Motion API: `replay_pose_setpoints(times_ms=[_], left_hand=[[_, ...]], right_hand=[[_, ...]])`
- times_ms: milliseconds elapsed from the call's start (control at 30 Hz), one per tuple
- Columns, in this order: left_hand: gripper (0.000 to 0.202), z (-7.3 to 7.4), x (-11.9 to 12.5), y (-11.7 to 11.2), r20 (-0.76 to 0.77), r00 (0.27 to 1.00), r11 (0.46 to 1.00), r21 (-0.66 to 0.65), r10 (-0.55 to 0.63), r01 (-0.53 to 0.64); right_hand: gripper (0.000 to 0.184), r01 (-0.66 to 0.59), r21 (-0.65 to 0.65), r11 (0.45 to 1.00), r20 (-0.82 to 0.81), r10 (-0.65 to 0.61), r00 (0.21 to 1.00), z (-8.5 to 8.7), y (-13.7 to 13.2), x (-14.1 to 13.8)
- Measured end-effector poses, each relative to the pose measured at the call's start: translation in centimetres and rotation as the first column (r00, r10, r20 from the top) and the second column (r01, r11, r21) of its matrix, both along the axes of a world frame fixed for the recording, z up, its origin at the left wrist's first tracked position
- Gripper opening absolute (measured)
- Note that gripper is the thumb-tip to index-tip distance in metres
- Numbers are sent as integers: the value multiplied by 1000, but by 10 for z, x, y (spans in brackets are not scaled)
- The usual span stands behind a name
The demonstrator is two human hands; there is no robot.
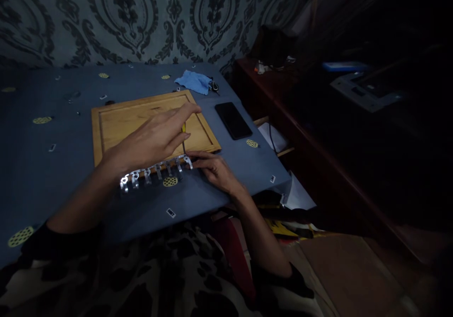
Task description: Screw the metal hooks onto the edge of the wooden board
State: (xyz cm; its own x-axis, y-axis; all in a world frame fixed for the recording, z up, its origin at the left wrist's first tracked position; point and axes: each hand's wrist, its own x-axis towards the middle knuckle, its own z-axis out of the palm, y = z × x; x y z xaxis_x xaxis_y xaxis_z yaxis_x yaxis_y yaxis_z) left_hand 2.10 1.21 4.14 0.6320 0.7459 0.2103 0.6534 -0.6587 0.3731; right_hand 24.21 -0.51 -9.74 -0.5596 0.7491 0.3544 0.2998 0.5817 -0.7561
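A wooden framed board [123,126] lies on the cloth-covered table. Along its near edge runs a shiny metal hook rack [158,167], with several hooks pointing toward me. My left hand [152,135] reaches over the board, closed around a small screwdriver [184,140] with a yellow handle. The screwdriver stands nearly upright, its tip down at the rack's right end. My right hand [215,170] pinches that same end of the rack near the board's edge, close to the tip. A screw under the tip is too small to make out.
A black phone [233,120] lies right of the board. Behind it are a blue cloth [194,81] and what look like keys [214,87]. An opened drawer [274,135] and a dark red wooden edge [283,107] border the table's right side. A patterned wall [170,20] rises behind.
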Motion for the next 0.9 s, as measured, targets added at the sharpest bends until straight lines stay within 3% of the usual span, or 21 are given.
replay_pose_setpoints(times_ms=[567,900], left_hand=[[62,-1,-1,1,4,999,998,-58,-37,38],[54,-4,1,3,2,999,999,34,33,-33]], right_hand=[[65,-15,-11,1000,-19,15,1000,0,0,0],[61,-7,15,1000,7,6,1000,0,0,0]])
